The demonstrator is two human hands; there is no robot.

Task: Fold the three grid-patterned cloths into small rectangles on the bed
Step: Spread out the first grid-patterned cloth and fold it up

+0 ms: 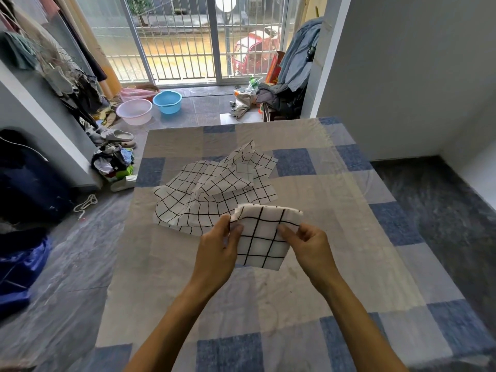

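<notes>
A white cloth with a black grid [264,237], folded into a small rectangle, hangs just above the bed [335,264]. My left hand [218,244] pinches its upper left edge. My right hand [308,244] pinches its upper right edge between thumb and fingers. Behind it, a crumpled heap of grid-patterned cloths [214,189] lies unfolded on the middle of the bed; how the pieces in it overlap is hard to tell.
The bed has a grey and blue checked sheet. Left of it, on the floor, are a pile of clothes [114,162], slippers [118,135] and two basins [150,107]. A grey wall [402,76] stands at the right; a barred glass door [188,36] is beyond.
</notes>
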